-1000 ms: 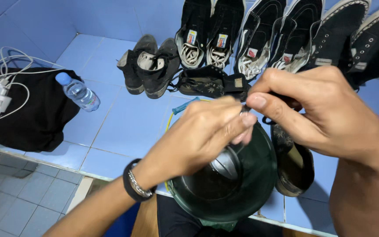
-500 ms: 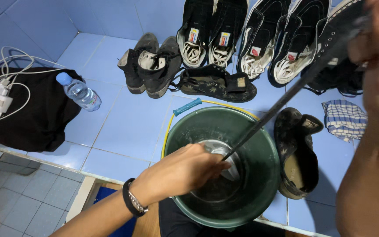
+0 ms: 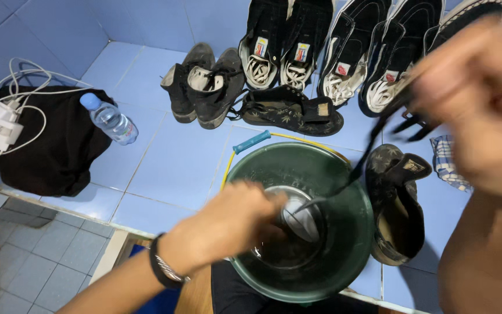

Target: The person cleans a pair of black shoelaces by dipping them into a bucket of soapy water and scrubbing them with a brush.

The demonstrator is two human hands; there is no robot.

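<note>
Dangling black shoelace [image 3: 373, 145], wet, taut

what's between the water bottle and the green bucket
In the head view, only bare blue tiled surface lies between the water bottle and the green bucket; nothing stands on that stretch.

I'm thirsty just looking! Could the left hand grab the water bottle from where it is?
Probably yes. The left hand is at the green bucket, and only bare blue tiles lie between it and the water bottle. But it looks busy with something inside the bucket.
</note>
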